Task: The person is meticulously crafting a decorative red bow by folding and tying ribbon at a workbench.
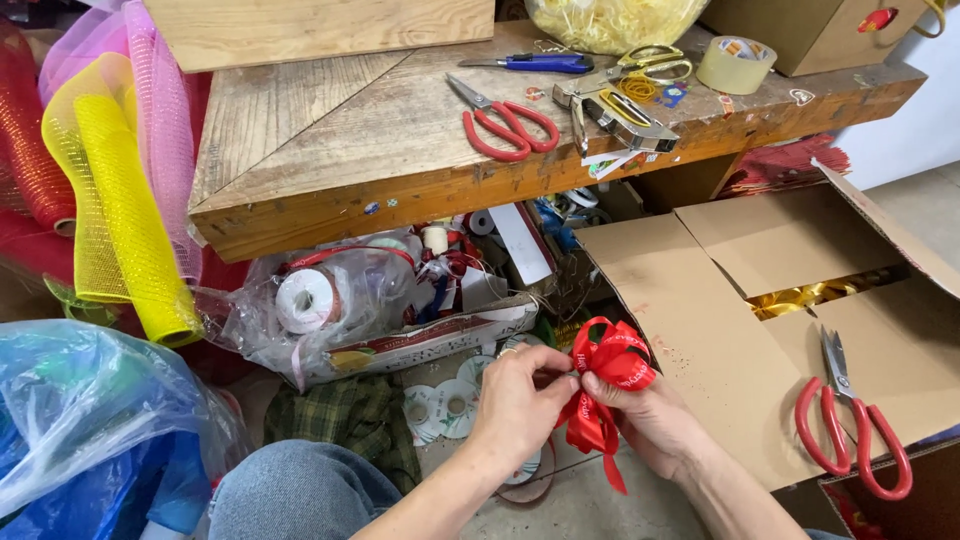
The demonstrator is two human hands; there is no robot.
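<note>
A red ribbon bow with looped top and trailing tails sits between both hands low in the head view. My left hand pinches the bow's centre from the left with thumb and fingers. My right hand cups the bow from below and behind, fingers closed on its knot. Both hands hover above the floor, in front of a cardboard box.
Red-handled scissors lie on the box flap at right; gold ribbon shows inside. The wooden bench above holds more red scissors, yellow scissors, a tape roll. Mesh rolls and plastic bags crowd the left.
</note>
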